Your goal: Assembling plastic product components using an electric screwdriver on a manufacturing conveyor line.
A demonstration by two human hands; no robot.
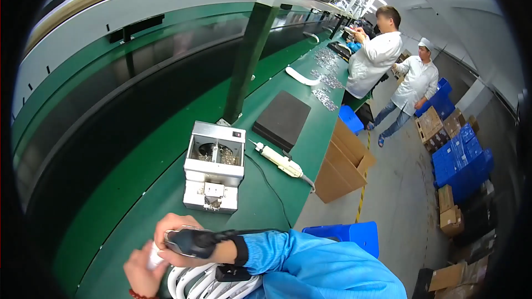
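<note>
At the lower left, my left hand (139, 272), with a red bead bracelet, closes round a small white piece (155, 257). From above, my right hand (173, 231) meets the same piece with its fingers bent round it. A black device (193, 242) with a metal frame covers part of that hand's back, and a black band circles the wrist. What exactly the white piece is I cannot make out. Beside my hands lies a bunch of curved white strips (191, 281). Just beyond stands a silver screw feeder (214, 163) with small screws inside.
A white electric screwdriver (282, 161) lies on the green bench (260, 194), near a black box (282, 119). Farther along are a curved white strip (302, 76) and scattered small metal parts (327, 80). A carton (343, 163) and blue bin (354, 237) stand right; two people in white coats stand beyond.
</note>
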